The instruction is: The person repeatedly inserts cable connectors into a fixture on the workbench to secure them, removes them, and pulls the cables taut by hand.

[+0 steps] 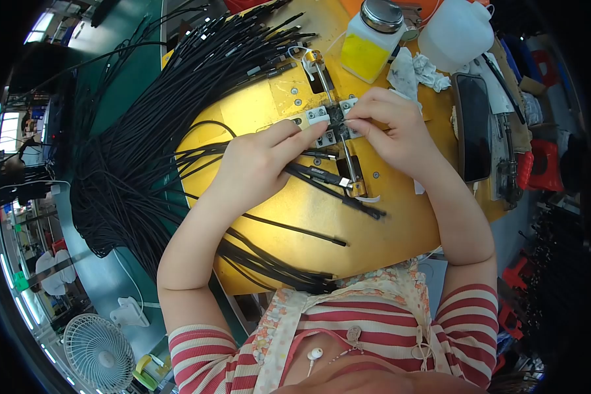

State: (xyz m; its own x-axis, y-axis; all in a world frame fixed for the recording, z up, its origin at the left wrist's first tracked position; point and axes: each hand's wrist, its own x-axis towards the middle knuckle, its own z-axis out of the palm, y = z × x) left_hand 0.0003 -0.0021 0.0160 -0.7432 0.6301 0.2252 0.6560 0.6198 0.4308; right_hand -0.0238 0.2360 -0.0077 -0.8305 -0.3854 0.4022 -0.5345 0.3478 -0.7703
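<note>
My left hand [259, 157] is closed, with several black cables [318, 174] running beneath its palm and coming out below its fingers. Its thumb and forefinger tips reach the left side of a small metal clamping fixture [335, 117]. On the fixture's right side my right hand [394, 128] is pinched shut at the centre block; whatever lies between its fingertips is too small to make out. Some cable ends by my left hand carry metal plugs. A loose black cable [302, 233] lies lower on the yellow work plate [400, 217].
A large bundle of black cables [125, 157] spreads along the left and top. At the back stand a jar with yellow liquid [368, 49] and a white plastic bottle [456, 36]. Crumpled tissue [427, 72] and a phone [473, 128] lie right. A fan [98, 354] stands lower left.
</note>
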